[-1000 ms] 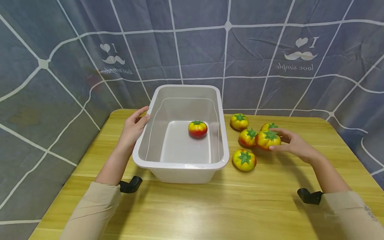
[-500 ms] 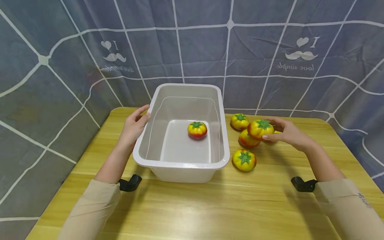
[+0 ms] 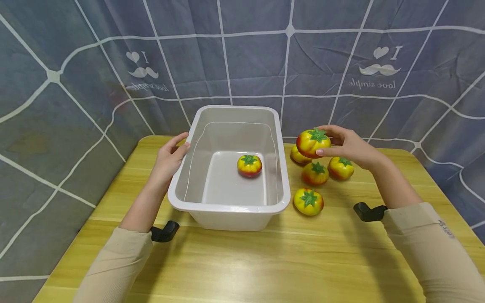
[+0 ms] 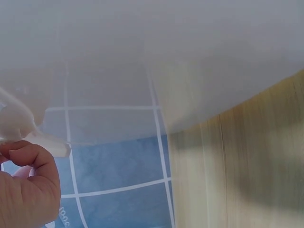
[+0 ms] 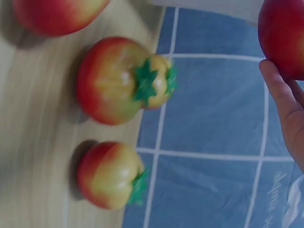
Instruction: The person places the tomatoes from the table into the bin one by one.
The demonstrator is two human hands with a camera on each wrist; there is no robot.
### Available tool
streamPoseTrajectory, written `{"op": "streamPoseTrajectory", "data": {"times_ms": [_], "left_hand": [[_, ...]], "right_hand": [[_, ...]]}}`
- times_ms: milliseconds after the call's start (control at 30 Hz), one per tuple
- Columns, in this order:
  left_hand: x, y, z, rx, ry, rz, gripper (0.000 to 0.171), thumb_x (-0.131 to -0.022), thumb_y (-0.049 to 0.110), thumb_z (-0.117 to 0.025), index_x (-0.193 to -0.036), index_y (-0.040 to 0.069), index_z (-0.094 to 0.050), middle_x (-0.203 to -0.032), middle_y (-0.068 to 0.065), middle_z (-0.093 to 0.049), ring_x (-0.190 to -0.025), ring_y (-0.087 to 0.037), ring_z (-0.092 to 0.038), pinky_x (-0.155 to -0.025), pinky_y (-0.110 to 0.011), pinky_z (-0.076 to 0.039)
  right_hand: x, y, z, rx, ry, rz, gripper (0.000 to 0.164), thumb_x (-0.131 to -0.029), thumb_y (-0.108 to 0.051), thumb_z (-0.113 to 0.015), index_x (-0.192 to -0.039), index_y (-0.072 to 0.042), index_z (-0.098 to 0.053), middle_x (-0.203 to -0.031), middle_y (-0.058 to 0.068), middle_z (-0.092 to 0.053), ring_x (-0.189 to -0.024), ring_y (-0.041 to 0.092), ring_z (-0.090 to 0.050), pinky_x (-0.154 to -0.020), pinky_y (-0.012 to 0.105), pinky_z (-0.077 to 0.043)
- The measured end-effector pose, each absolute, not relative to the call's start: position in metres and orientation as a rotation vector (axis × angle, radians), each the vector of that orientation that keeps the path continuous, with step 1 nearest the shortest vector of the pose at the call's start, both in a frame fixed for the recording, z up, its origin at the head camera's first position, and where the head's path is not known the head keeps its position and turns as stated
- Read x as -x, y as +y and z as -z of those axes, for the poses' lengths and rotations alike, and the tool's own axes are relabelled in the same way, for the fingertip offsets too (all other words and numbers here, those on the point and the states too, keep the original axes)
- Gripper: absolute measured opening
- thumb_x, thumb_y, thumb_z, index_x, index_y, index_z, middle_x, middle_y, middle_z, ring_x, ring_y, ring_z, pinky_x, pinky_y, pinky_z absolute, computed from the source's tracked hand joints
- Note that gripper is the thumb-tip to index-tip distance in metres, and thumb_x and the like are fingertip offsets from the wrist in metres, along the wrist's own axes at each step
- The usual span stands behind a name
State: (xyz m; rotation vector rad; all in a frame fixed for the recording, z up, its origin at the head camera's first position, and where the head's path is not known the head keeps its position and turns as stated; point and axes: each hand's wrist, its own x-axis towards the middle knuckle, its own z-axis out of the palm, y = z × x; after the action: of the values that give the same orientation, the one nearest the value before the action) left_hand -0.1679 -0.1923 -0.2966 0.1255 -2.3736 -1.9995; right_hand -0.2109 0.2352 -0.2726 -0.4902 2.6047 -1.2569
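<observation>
A: Where is the held fruit (image 3: pixel 311 144), and how firm is the grip?

B: It's raised off the table, right of the bin and in front of the rearmost fruit (image 3: pixel 299 158) in the head view. The right hand (image 3: pixel 352 147) has it between thumb and fingers, so the gap is as wide as the fruit. I can't tell how hard they squeeze.

A: How should it be handled well?

B: I'd keep thumb and fingers on opposite sides, since the glossy skin could slip. Height matters too: low down, it could knock its neighbours or the bin's rim.

A: Which neighbours?

B: Besides the rearmost, a middle fruit (image 3: pixel 315 174), one to its right (image 3: pixel 341 168) and a near one (image 3: pixel 308 202). Another fruit (image 3: pixel 249 166) sits inside the bin (image 3: pixel 227 209).

A: And the other hand?

B: The left hand (image 3: pixel 169 160) holds the bin's side rim; I'd leave it there to steady things.

A: What about the surroundings?

B: A wood-grained table (image 3: pixel 242 269), shiny towards the person. Behind and to the left hangs a blue-grey cloth (image 3: pixel 254 75) with white grid lines, hearts and moustaches, its lettering mirrored.
</observation>
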Motion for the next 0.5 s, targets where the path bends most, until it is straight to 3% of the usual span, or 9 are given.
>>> {"op": "streamPoseTrajectory", "data": {"times_ms": [333,500], "left_hand": [[0.170,-0.191,0.298,-0.136,-2.375,2.001,0.050,-0.097,0.031,-0.047,-0.144,0.016,-0.036,-0.112,-0.010,-0.048,-0.092,-0.017,-0.055,-0.072,-0.021,-0.052],[0.170,-0.192,0.297,-0.129,-2.381,1.991,0.051,-0.098,0.031,-0.047,-0.145,0.016,-0.036,-0.114,-0.012,-0.048,-0.092,-0.017,-0.055,-0.071,-0.020,-0.051]], "right_hand": [[0.220,0.208,0.256,0.564,2.578,1.244,0.062,-0.084,-0.026,-0.069,-0.139,-0.016,-0.040,-0.123,0.008,-0.053,-0.108,0.021,-0.052,-0.095,0.042,-0.040],[0.226,0.198,0.252,0.597,2.556,1.284,0.060,-0.084,-0.024,-0.070,-0.137,-0.016,-0.042,-0.120,0.007,-0.055,-0.106,0.021,-0.053,-0.094,0.039,-0.041]]}}
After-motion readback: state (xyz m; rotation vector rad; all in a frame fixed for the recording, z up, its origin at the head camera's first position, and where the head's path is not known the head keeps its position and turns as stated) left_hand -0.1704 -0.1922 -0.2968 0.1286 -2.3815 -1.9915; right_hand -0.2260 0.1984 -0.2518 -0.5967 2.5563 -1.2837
